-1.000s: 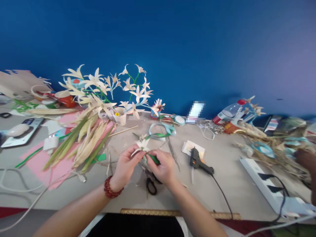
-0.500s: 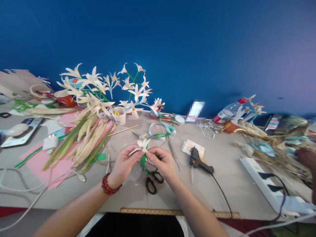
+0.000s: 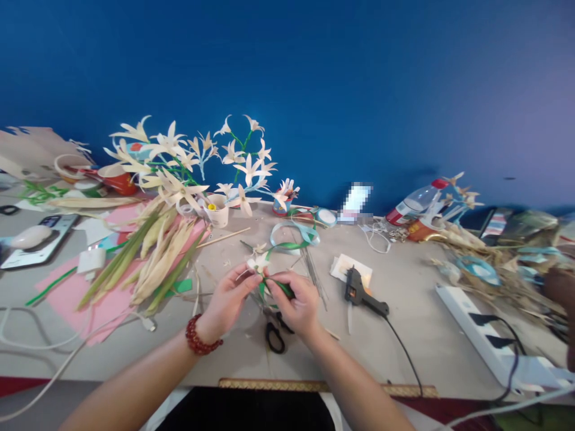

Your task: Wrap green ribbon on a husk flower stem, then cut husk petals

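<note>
Between my fingertips is a small white handmade flower (image 3: 259,263), its petals pointing up and away from me. My left hand (image 3: 231,297) pinches it at the base. My right hand (image 3: 297,298) is closed on a green ribbon (image 3: 283,289) just right of the flower's base. Black-handled scissors (image 3: 275,337) lie on the table below my hands, partly hidden by the right one. Beyond the flower, a light blue ribbon loop (image 3: 294,234) rests with more green ribbon.
Corn husks (image 3: 153,257) lie on pink paper (image 3: 58,293) at left, with white flowers (image 3: 179,185) behind. To the right are a glue gun (image 3: 359,292), thin wires (image 3: 314,272) and a power strip (image 3: 476,338). Another person's hand (image 3: 559,290) shows at far right.
My right hand has turned and closed further around the green ribbon, which no longer hangs in a loop over the scissors. The flower has shifted slightly left and tilted.
</note>
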A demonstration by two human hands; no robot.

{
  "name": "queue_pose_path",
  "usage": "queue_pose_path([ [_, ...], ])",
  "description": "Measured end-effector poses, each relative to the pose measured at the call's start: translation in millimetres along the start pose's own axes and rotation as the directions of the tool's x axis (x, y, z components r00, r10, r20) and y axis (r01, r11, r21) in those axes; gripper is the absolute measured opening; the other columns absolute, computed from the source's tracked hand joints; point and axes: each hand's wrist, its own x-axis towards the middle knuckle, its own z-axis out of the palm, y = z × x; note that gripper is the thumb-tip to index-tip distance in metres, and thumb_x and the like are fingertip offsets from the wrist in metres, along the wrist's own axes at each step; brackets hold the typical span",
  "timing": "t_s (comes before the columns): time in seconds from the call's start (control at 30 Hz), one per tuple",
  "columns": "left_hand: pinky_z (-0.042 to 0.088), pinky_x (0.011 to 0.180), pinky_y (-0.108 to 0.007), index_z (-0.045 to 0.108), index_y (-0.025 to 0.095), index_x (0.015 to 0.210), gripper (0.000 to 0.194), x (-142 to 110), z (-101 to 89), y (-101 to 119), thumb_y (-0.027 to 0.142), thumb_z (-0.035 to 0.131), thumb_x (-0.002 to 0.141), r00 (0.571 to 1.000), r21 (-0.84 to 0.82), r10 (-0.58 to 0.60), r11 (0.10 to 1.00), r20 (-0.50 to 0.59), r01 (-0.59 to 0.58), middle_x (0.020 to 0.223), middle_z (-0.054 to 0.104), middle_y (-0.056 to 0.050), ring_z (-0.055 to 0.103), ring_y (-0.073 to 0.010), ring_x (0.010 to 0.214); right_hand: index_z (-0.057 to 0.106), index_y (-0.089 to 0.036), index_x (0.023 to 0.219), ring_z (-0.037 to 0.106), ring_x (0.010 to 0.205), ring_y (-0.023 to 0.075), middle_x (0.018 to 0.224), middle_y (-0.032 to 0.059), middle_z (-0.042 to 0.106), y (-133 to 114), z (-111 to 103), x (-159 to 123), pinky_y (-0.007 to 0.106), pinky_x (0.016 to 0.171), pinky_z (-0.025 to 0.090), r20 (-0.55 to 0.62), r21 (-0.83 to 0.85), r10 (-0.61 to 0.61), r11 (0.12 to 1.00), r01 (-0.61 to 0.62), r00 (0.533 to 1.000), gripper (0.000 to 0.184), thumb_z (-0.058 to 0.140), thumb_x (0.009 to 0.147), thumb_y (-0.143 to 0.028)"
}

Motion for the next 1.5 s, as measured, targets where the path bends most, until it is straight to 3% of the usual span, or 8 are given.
queue_pose_path([
  [0.23,0.048,0.078,-0.022,0.073,0.018,0.088,0.02,-2,4.5,-2,0.019,0.079,0.069,1.0,-0.041,-0.016,0.999,-0.012,0.015,0.084,0.072,-0.001,0.062,-0.0119,0.08,0.065,-0.02,0.082,0.062,0.056,0.014,0.066,0.0009,0.069,4,2,-4,0.024,0.055,0.045,-0.018,-0.084,0.006,0.996,-0.007,1.0,0.008,0.059,0.087,-0.021],
  [0.77,0.046,0.074,-0.021,0.071,0.017,0.078,0.014,-3,1.4,-4,0.021,0.079,0.068,1.0,-0.032,-0.015,0.999,0.02,0.016,0.076,0.068,0.001,0.059,-0.0108,0.075,0.065,-0.021,0.08,0.059,0.056,0.0145,0.065,0.0009,0.067,-2,3,-7,0.025,0.056,0.046,-0.023,0.037,0.087,0.996,-0.086,0.996,0.01,0.058,0.087,-0.023],
  [1.1,0.045,0.075,-0.024,0.071,0.017,0.081,0.015,-1,-1.8,-5,0.023,0.078,0.069,0.999,0.023,-0.015,1.0,0.046,0.014,0.079,0.067,-0.001,0.058,-0.0132,0.077,0.061,-0.018,0.072,0.047,0.052,0.0115,0.059,-0.0018,0.056,0,0,-5,0.024,0.052,0.039,0.039,0.203,0.27,0.941,-0.272,0.962,0.019,0.06,0.085,-0.032],
  [1.33,0.046,0.076,-0.026,0.071,0.017,0.083,0.017,0,-3.3,-6,0.025,0.078,0.069,0.999,0.035,-0.028,0.999,0.016,0.028,0.081,0.068,-0.002,0.059,-0.0141,0.078,0.059,-0.019,0.073,0.045,0.054,0.0108,0.061,-0.0025,0.053,6,2,-3,0.022,0.052,0.039,0.129,0.381,0.409,0.821,-0.426,0.903,0.021,0.065,0.082,-0.037],
  [1.4,0.047,0.08,-0.027,0.071,0.017,0.084,0.018,1,-3.6,-6,0.025,0.078,0.07,1.0,0.034,-0.021,0.999,0.0,0.021,0.083,0.069,-0.003,0.06,-0.0152,0.081,0.059,-0.019,0.076,0.042,0.049,0.0095,0.057,-0.0047,0.049,10,0,-1,0.021,0.047,0.038,0.2,0.5,0.458,0.712,-0.492,0.866,0.023,0.065,0.082,-0.041],
  [1.5,0.047,0.083,-0.028,0.07,0.017,0.087,0.02,1,-3.4,-3,0.025,0.077,0.071,1.0,0.051,0.013,0.999,0.003,-0.013,0.085,0.069,-0.003,0.061,-0.0158,0.084,0.058,-0.018,0.068,0.052,0.052,0.0122,0.063,-0.0006,0.054,17,-4,4,0.023,0.047,0.046,0.368,0.666,0.468,0.471,-0.579,0.804,0.04,0.055,0.085,-0.054],
])
